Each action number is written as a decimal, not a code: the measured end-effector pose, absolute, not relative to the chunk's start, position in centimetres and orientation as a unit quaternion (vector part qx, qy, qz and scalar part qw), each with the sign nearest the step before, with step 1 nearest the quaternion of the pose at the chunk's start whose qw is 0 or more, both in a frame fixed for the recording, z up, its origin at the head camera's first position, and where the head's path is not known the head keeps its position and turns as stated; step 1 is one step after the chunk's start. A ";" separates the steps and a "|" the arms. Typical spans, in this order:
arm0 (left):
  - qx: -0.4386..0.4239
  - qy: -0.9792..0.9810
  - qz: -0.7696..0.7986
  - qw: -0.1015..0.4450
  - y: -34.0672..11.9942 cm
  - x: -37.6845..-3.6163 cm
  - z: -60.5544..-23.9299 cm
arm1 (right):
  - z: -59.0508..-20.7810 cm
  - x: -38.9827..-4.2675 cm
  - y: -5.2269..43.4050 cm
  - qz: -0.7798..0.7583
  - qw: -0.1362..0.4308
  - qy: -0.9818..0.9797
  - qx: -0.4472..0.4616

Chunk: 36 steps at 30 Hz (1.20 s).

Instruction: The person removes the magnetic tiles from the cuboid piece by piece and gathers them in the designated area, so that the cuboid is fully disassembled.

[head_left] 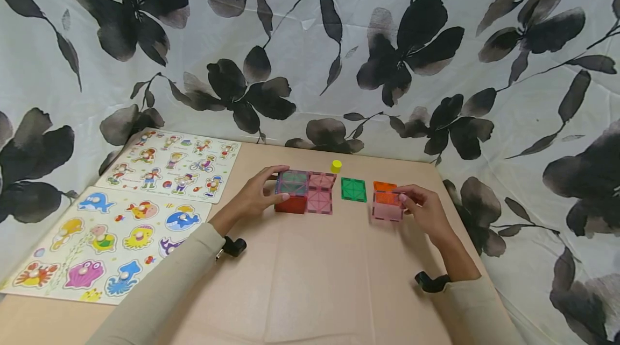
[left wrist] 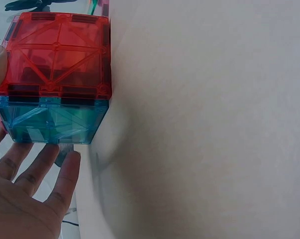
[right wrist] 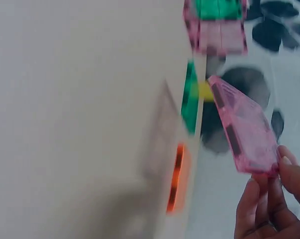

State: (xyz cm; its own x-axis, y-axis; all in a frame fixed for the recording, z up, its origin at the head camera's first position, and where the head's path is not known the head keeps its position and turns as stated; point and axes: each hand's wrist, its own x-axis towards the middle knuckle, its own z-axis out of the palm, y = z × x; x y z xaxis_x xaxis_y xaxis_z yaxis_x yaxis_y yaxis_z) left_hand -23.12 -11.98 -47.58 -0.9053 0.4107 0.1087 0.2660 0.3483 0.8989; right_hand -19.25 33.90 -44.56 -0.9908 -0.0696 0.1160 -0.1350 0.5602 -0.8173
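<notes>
Left hand: the left hand (head_left: 255,197) rests against the block of tiles (head_left: 304,192) at the middle of the table (head_left: 315,280); its fingers (left wrist: 38,172) lie nearly straight along the block's side, with the thumb on top, steadying rather than gripping.
Right hand: the right hand (head_left: 425,210) pinches the edge of a pink tile (right wrist: 244,129) between fingertips and thumb and holds it tilted off the table.
Where the tile is: at about 3 o'clock from the block, well apart from it, just over an orange tile (head_left: 385,187) lying flat.
How the tile looks: square, see-through pink plastic with a darker frame and faint diagonal ribs.
How the block looks: a red face (left wrist: 57,55) above a pale blue one (left wrist: 52,119) in the left wrist view, with pink tiles on its 3 o'clock side.
Doing it well: judged from the frames, keep the pinch at the very edge so the tile's sides stay free, and hold the block steady with flat fingers so it does not slide.
Nearby: a green tile (head_left: 353,189) lies flat between block and right hand; a small yellow cylinder (head_left: 336,166) at 12 o'clock; two picture puzzle boards (head_left: 140,199) at 9 o'clock.
</notes>
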 end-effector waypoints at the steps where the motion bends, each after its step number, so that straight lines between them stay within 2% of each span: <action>1: 0.207 0.818 0.533 0.068 -12.0 -23.1 -47.6 | -44.5 -19.5 34.5 0.465 0.035 -0.883 0.045; 10: 0.205 0.818 0.533 0.072 -12.0 -23.1 -47.4 | -44.9 -22.1 39.3 0.463 0.027 -0.885 -0.042; 17: 0.200 0.820 0.531 0.075 -11.8 -23.0 -47.5 | -45.1 -24.1 41.7 0.456 -0.012 -0.884 -0.100; 21: 0.198 0.823 0.528 0.075 -11.7 -23.0 -47.4 | -45.4 -25.3 42.6 0.444 -0.015 -0.888 -0.114; 27: 0.197 0.822 0.529 0.074 -11.7 -23.1 -47.4 | -46.7 -27.3 43.2 0.401 0.006 -0.904 -0.146; 31: 0.199 0.819 0.533 0.075 -11.7 -23.1 -47.4 | -46.9 -27.6 41.5 0.344 0.041 -0.924 -0.160; 36: 0.196 0.822 0.530 0.072 -11.9 -23.0 -47.2 | -45.8 -26.8 36.3 0.328 0.106 -0.937 -0.063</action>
